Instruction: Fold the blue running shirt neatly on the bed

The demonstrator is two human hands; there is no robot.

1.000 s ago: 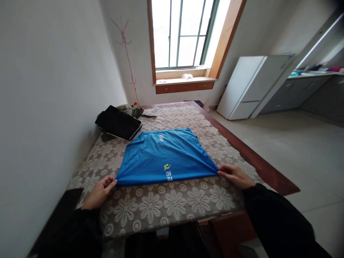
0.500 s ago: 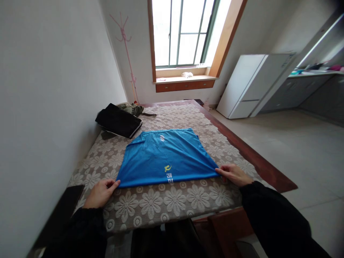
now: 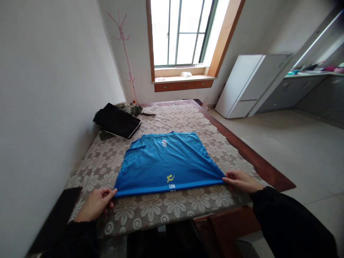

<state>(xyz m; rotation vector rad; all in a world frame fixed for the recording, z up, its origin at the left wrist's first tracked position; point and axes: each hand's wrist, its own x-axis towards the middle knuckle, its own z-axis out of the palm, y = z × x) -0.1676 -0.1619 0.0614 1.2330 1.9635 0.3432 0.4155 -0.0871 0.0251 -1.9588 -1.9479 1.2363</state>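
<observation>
A blue shirt (image 3: 169, 161) lies folded over on the patterned bed cover, with a small white mark near its far edge and a yellow logo above white lettering near its front edge. My left hand (image 3: 95, 203) pinches the shirt's near left corner between thumb and fingers. At the near right corner, my right hand (image 3: 242, 182) pinches the cloth the same way. The front edge runs fairly straight between both hands. Part of the lettering is tucked out of sight at that edge. A short sleeve or flap (image 3: 136, 144) shows at the far left.
Dark folded clothing (image 3: 116, 120) and an olive garment (image 3: 130, 108) lie on the bed's far left. The floral cover (image 3: 174, 202) has a wooden border (image 3: 252, 157) on the right. A wall (image 3: 51, 89) rises at left; a white fridge (image 3: 242, 86) stands beyond.
Both hands have drawn the shirt's front edge toward me and slightly apart. The shirt's far edge has slid nearer too, and less of the lettering shows.
</observation>
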